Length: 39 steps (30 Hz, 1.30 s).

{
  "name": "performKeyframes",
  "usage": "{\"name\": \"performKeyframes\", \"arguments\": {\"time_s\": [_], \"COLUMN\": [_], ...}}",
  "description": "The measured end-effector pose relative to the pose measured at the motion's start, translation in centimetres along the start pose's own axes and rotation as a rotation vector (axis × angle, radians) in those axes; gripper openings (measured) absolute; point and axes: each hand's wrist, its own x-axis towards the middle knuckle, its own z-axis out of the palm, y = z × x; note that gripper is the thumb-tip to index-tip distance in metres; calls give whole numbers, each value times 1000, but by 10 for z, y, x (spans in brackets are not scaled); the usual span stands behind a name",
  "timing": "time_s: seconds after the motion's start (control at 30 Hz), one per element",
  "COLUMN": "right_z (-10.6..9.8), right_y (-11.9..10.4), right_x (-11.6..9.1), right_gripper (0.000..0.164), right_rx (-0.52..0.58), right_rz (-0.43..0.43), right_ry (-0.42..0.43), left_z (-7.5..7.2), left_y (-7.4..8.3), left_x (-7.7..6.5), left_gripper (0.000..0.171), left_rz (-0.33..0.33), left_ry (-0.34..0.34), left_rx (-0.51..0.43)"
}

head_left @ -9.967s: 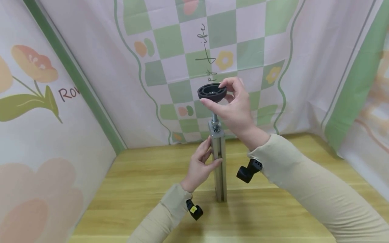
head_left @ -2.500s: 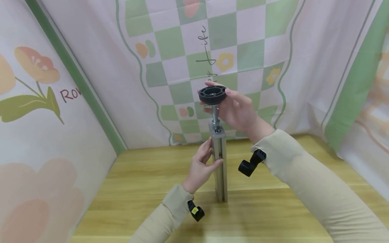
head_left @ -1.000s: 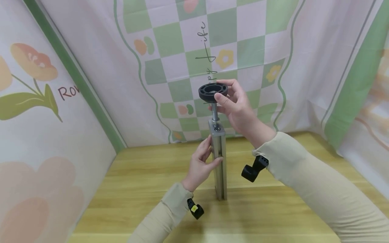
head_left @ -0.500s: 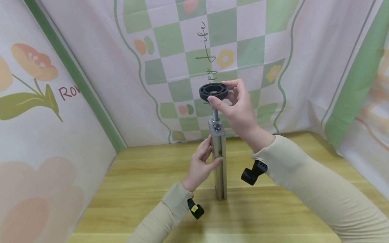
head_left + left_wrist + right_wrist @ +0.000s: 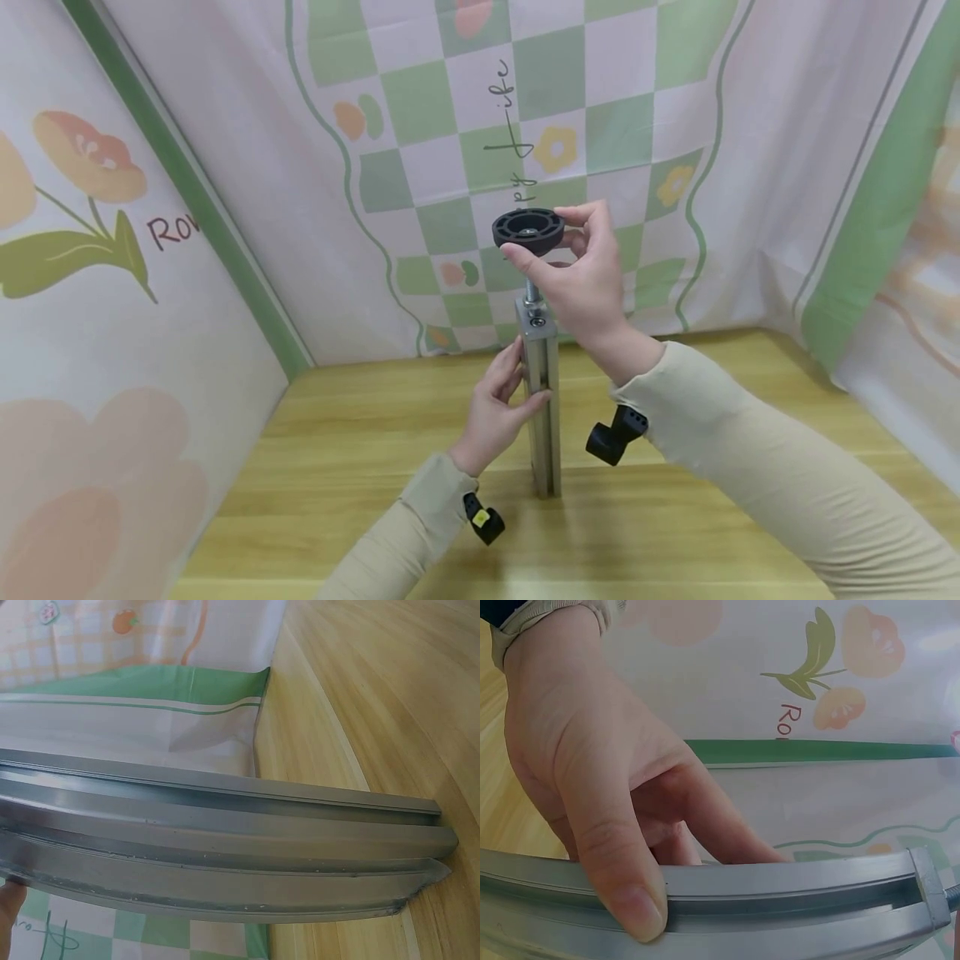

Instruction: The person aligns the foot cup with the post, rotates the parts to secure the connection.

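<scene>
A grey aluminium profile (image 5: 545, 450) with slots along its sides stands upright on the table in the head view. My left hand (image 5: 491, 412) grips its upper half, thumb across the front face and fingers on the far left side; the right wrist view shows this hand (image 5: 600, 780) close up. On top sits an end plate (image 5: 538, 333) with a bolt, a nut and a threaded rod (image 5: 532, 291). The rod carries a round black levelling foot (image 5: 528, 242), its hollow side facing up. My right hand (image 5: 588, 279) pinches the foot's rim between thumb at the front left and fingers behind.
The wood-grain table (image 5: 337, 500) runs back to a patterned curtain (image 5: 480, 83) with green checks. More curtain hangs at left and right. Each wrist wears a small black camera mount (image 5: 615, 435). The left wrist view shows the profile's lower end (image 5: 420, 877) at the tabletop.
My right hand was spread behind the foot, then took its rim at the right; its thumb has since swung round the front to the left. My left hand and the profile have stayed in place.
</scene>
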Motion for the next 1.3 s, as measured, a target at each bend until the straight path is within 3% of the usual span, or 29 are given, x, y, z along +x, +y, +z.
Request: {"name": "performKeyframes", "arguments": {"time_s": [0.23, 0.43, 0.63, 0.9, 1.13, 1.3], "right_z": [0, -4, -6, -8, -13, -16], "right_y": [1, 4, 9, 18, 19, 21], "right_x": [-1, 0, 7, 21, 25, 26], "right_gripper": [55, 48, 48, 59, 52, 36], "right_rx": [12, 90, 276, 636, 755, 793], "right_rz": [9, 17, 32, 160, 218, 230], "right_ry": [-18, -103, -272, -499, -597, -627], "left_z": [0, 0, -1, -1, 0, 0], "left_y": [0, -1, 0, 0, -1, -1], "left_x": [-1, -1, -1, 0, 0, 0], "left_gripper": [73, 74, 74, 73, 74, 73], "left_rz": [11, 5, -3, -16, 0, 20], "left_ry": [6, 9, 8, 6, 2, 2], "left_rx": [-2, -5, -10, -5, -3, 0]}}
